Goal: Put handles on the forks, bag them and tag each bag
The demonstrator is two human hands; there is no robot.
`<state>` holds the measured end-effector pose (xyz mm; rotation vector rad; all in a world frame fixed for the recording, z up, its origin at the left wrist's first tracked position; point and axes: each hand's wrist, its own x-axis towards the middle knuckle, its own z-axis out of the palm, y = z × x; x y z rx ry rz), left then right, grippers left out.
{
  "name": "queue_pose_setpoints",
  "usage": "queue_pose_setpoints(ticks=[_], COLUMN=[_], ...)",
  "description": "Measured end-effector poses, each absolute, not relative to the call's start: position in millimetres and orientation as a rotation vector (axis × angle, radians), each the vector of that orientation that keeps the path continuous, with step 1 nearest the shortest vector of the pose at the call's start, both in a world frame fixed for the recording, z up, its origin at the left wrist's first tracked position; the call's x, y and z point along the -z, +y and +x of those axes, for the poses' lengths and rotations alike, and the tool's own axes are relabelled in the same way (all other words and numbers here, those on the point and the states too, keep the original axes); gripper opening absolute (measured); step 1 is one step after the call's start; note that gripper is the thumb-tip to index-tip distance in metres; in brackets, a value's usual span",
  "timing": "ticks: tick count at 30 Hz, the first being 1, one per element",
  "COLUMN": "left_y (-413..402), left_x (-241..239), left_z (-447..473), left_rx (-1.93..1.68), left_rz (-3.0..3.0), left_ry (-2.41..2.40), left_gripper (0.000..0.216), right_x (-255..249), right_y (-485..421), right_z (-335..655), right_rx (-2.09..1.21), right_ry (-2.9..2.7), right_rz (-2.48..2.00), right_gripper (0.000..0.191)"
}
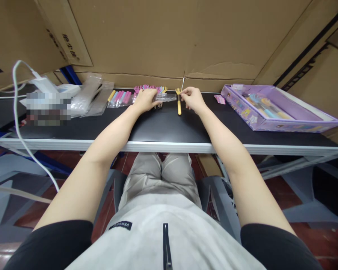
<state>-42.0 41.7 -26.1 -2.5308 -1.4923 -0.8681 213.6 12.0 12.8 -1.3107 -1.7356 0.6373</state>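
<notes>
My left hand (pixel 143 100) rests over a row of small hand-shaped back scratchers, its fingers closed on one end of a clear plastic sleeve (pixel 167 97). Pink, blue and yellow claw heads (pixel 144 87) show behind this hand, and a few dark ends stick out in front of it. The sleeve reaches right, close to a yellow back scratcher (pixel 179 108), which points away from me with its claw end at the back. At its neck, the bent fingers of my right hand (pixel 194 99) are pinched together; their exact contact is small and partly hidden.
Left of my hands lie several colored handles (pixel 121 97) in clear wrap, beside empty plastic sleeves (pixel 87 95). A purple box (pixel 259 122) with more scratchers stands at right, near a small pink packet (pixel 220 99). A cardboard wall (pixel 163 41) borders the back; a white cable (pixel 17 108) hangs left.
</notes>
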Motion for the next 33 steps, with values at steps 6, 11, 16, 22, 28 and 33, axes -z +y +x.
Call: queue_pose_setpoints(ticks=[6,11,16,22,28,33], left_y=[46.1,43.5,42.6,36.4,35.3,35.0], left_x=[28.3,27.1,26.8,20.8,19.3,19.5], left_z=[-49.0,-47.4,-47.8,-43.7,-42.8,-43.2], left_rx=[0.823,0.855,0.864,0.718,0.737,0.728], left_rz=[-2.511,-2.519,-2.536,-2.524,-2.543,-2.547], left_ry=[-1.559,-1.546,-1.528,-1.653,-1.648,-1.670], left_gripper=[0.035,0.038,0.040,0.032,0.030,0.032], right_x=[-7.8,-10.7,-12.4,-8.2,-9.3,-7.4], right_y=[12.0,12.0,17.1,20.2,18.0,21.3], right_z=[218.7,220.2,229.6,236.4,233.8,234.4], right_rx=[-0.356,-0.267,-0.127,-0.109,-0.100,-0.058], right_ry=[-2.127,-2.193,-2.199,-2.128,-2.184,-2.135], right_rz=[-1.473,-1.639,-1.825,-1.900,-1.884,-1.953], right_gripper=[0.010,0.003,0.009,0.033,0.023,0.028])
